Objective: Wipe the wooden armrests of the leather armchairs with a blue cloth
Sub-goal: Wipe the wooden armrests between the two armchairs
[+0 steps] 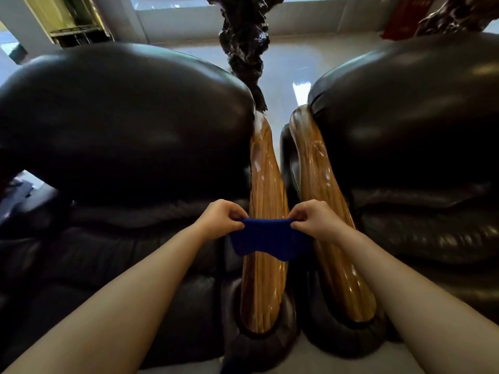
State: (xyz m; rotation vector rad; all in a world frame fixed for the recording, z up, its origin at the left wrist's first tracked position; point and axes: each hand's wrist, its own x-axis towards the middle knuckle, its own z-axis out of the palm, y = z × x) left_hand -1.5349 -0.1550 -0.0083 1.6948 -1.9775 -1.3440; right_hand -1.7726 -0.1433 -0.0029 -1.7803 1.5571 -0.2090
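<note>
Left black leather armchair (121,125): glossy padded back and seat, filling the left half of the view. Left hand (220,218): fingers pinched on the left top corner of the blue cloth (266,238). Blue cloth: stretched taut between both hands and hanging across the left chair's wooden armrest (266,206), about midway along it; probably spread to present a flat face before wiping begins, though contact with the wood cannot be confirmed. Right hand (313,220): pinching the cloth's right top corner, matching the left. Second wooden armrest (321,201): belongs to the right black leather armchair (405,136), lying just beside the first, narrow gap between; both are varnished, striped in grain, shiny with reflections. Room: pale polished floor (283,74) visible between the chair backs, a dark gnarled carved piece (244,36) standing behind, bright window (172,6) beyond, red hanging (399,17) at upper right.
</note>
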